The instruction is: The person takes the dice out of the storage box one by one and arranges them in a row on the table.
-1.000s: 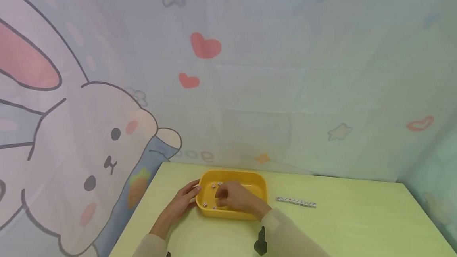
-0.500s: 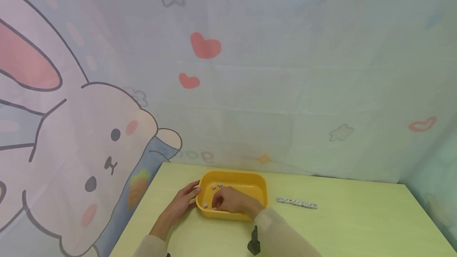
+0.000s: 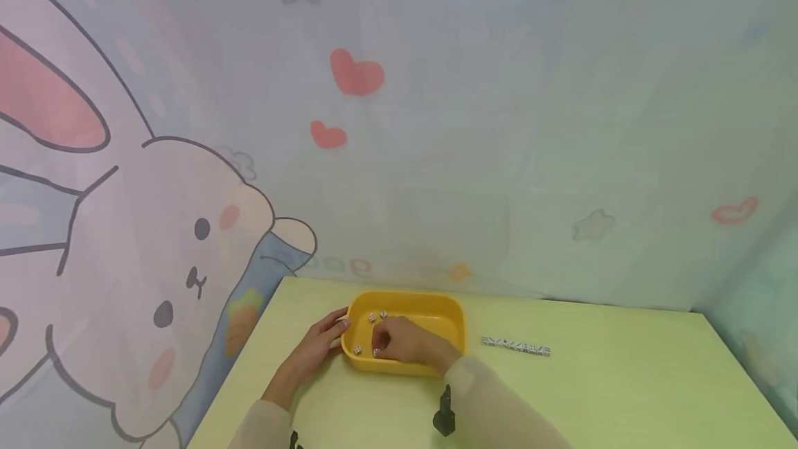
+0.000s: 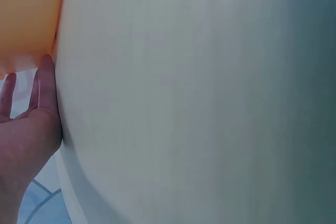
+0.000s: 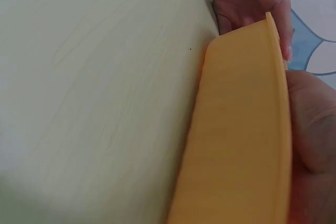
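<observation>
A yellow plastic tray (image 3: 430, 368) lies on the table in the head view with a few small white dice in it. My left hand (image 3: 316, 348) touches the tray's left end, its fingers fairly straight in the left wrist view. My right hand (image 3: 402, 339) reaches into the tray with curled fingers and pinches a die (image 3: 377, 353) at its fingertips. Another die (image 3: 357, 350) lies near the left wall, and two more, a die (image 3: 372, 318) and a die (image 3: 383, 314), sit towards the back. In the right wrist view the tray wall (image 5: 236, 119) hides most of my right hand.
To the right of the tray, a straight row of small white marked pieces (image 3: 515, 346) lies on the pale yellow-green table (image 3: 611, 380). A printed cloth backdrop (image 3: 461, 123) with a rabbit stands behind the table and along its sides.
My right hand has lowered to the die near the tray's front wall, and that die has shifted slightly. My left hand stays at the tray's end. The head view has tilted slightly down.
</observation>
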`<action>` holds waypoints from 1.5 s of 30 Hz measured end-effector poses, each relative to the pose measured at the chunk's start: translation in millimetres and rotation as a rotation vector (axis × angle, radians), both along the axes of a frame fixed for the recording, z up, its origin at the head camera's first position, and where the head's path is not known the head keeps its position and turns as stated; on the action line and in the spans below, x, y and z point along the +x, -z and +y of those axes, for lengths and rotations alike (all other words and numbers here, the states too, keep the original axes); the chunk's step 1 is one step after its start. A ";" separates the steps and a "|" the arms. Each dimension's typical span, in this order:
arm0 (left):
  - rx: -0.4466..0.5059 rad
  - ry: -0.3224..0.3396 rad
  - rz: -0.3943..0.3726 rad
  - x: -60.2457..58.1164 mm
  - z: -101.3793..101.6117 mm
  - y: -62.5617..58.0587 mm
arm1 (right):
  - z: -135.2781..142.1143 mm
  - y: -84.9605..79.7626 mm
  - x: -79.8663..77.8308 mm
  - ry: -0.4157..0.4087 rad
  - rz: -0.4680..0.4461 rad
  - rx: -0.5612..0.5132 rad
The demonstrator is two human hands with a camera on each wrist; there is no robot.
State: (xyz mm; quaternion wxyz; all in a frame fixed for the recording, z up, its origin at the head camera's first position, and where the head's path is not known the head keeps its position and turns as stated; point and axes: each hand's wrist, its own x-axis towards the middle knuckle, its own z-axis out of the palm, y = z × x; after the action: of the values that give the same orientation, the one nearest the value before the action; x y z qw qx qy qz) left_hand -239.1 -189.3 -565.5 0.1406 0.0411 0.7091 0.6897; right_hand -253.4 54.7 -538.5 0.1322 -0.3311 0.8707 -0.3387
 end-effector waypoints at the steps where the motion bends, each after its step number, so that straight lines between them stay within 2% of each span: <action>1: -0.003 -0.002 0.002 -2.7 0.7 -1.1 | 3.8 -4.1 -0.7 0.014 0.006 -0.014; 6: -0.016 -0.014 0.007 -7.4 1.5 -0.3 | 29.6 -31.6 5.7 0.072 -0.002 -0.072; 9: -0.024 -0.017 0.002 -6.5 -0.1 0.7 | 49.4 -43.3 9.1 0.061 0.073 -0.100; 13: -0.032 -0.017 -0.010 -6.3 -0.9 2.5 | 83.2 -49.1 14.5 0.066 0.199 -0.146; 15: -0.034 -0.012 -0.005 -7.4 0.1 3.3 | 103.5 -51.6 18.7 0.096 0.235 -0.166; 18: -0.023 -0.017 0.004 -8.3 2.8 3.7 | 135.6 -57.1 21.1 0.127 0.251 -0.206; 23: -0.011 -0.023 0.002 -6.9 5.9 3.8 | 191.3 -61.0 25.5 0.199 0.272 -0.204; 28: -0.011 -0.027 0.006 -8.5 7.0 0.9 | 240.2 -56.2 31.4 0.275 0.284 -0.172; 30: -0.011 -0.027 0.009 -4.7 7.3 4.7 | 256.2 -49.1 37.3 0.310 0.278 -0.148; 36: -0.012 -0.024 -0.020 -8.9 8.4 4.3 | 298.0 -30.7 39.1 0.387 0.263 -0.084; 42: -0.030 -0.040 -0.005 -9.8 8.7 2.5 | 325.7 -2.6 38.3 0.447 0.242 0.004; 45: -0.035 -0.045 0.000 -9.4 9.0 0.7 | 332.0 9.9 37.9 0.440 0.235 0.028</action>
State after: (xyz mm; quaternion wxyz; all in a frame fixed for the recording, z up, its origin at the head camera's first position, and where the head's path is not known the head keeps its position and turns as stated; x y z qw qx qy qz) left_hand -248.5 -180.2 -566.1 0.1258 0.0226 0.7217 0.6803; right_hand -215.5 386.7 -548.4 -0.0422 -0.1685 0.9359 -0.3064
